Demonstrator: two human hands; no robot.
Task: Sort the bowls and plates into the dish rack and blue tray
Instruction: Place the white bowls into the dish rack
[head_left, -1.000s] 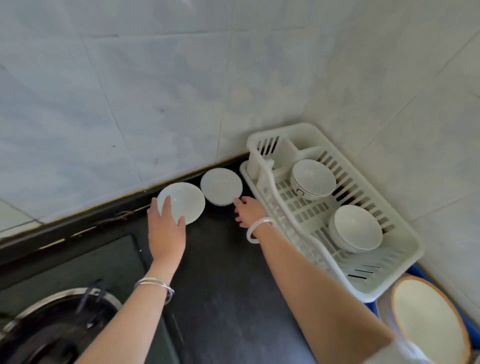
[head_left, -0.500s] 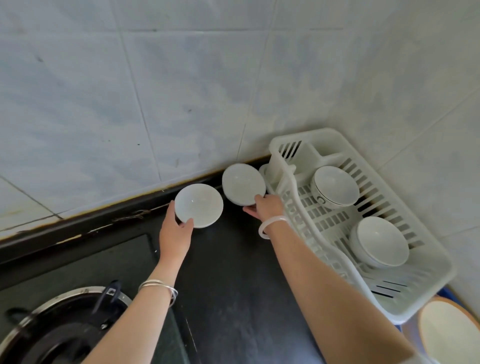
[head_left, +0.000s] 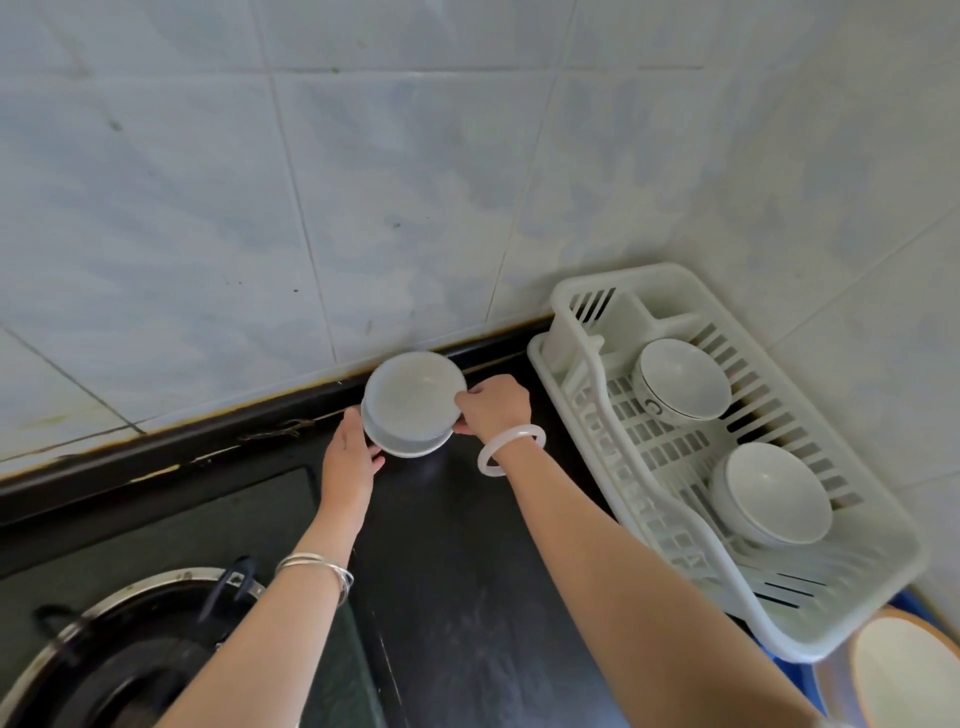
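A second ago the two small white plates lay side by side on the black counter (head_left: 467, 571), each with a hand reaching for it. Now they are brought together into one stack between the two sets of fingers. The right hand (head_left: 493, 408) has carried the upper plate (head_left: 413, 397) across and set it over the lower plate (head_left: 410, 451), which the left hand (head_left: 353, 457) holds.

The right hand's fingers are curled and pinch the upper plate's right rim. The left hand's fingers wrap the lower plate's left edge, thumb on the near side. Whether the plates already rest fully on each other, or the lower one is clear of the counter, cannot be told.

For the task this probably means both plates will travel as one load instead of two. The dish rack (head_left: 883, 545) sits just beyond the right hand's knuckles, and it already holds two bowls (head_left: 680, 379) (head_left: 771, 493). The blue tray (head_left: 800, 680) lies well back from the fingers, near the right elbow, with a brown-rimmed plate (head_left: 904, 670) in it. Since that plate sits there, the stack likely belongs in the tray, so the pair must pass back along the near side of the rack.
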